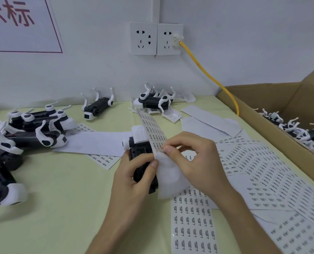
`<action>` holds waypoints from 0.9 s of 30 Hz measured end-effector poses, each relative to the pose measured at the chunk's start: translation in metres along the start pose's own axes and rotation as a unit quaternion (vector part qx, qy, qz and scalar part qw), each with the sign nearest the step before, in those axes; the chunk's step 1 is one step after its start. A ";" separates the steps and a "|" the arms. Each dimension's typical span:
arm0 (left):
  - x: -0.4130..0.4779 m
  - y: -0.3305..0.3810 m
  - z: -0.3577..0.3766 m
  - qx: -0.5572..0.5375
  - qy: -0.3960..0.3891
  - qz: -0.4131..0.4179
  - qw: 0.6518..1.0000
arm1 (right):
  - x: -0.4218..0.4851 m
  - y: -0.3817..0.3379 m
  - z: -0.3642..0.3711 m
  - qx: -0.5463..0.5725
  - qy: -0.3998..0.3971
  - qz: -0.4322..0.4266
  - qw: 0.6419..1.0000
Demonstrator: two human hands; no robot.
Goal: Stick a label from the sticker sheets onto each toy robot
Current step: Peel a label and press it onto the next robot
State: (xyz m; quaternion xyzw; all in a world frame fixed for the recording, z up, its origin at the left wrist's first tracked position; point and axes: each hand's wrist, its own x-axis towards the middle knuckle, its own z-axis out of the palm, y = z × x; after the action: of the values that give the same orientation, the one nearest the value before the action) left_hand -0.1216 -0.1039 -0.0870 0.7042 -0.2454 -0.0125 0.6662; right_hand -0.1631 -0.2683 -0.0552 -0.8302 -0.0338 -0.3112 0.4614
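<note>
My left hand [134, 173] grips a black and white toy robot [140, 143] lying belly-up at the table's centre, its thumb also pressing a narrow sticker strip [153, 129] against the robot. The strip rises away from me, printed with small black labels, and its bare lower end curls down. My right hand [191, 158] pinches at the strip's edge just above the left thumb, where the labels end. Whether a label is lifted I cannot tell.
Several labelled toy robots [30, 131] lie heaped at the left, two more [97, 107] [154, 100] by the wall. Sticker sheets [262, 173] and blank backing paper [97, 143] cover the table's right and centre. A cardboard box [273, 136] of robots stands right. A yellow cable [207, 74] hangs from the wall socket.
</note>
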 end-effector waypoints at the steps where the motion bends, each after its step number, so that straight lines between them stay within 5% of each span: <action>1: 0.000 0.000 0.000 0.001 0.001 -0.004 1.000 | 0.000 0.000 0.000 0.002 0.013 0.004 1.000; 12: 0.005 0.003 -0.007 -0.016 0.053 -0.074 0.996 | 0.001 -0.004 0.001 0.163 0.054 0.090 0.981; 19: 0.007 0.013 -0.020 -0.056 0.141 -0.102 0.983 | 0.001 -0.003 0.001 0.159 0.046 0.105 0.981; 27: 0.003 0.036 -0.022 -0.048 -0.021 -0.132 0.990 | -0.007 -0.013 0.013 0.131 -0.010 0.036 0.991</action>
State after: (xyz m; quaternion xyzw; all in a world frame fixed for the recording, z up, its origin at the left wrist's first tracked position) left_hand -0.1236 -0.0846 -0.0493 0.6969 -0.1634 -0.1271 0.6867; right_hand -0.1664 -0.2489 -0.0546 -0.7662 -0.0490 -0.2787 0.5769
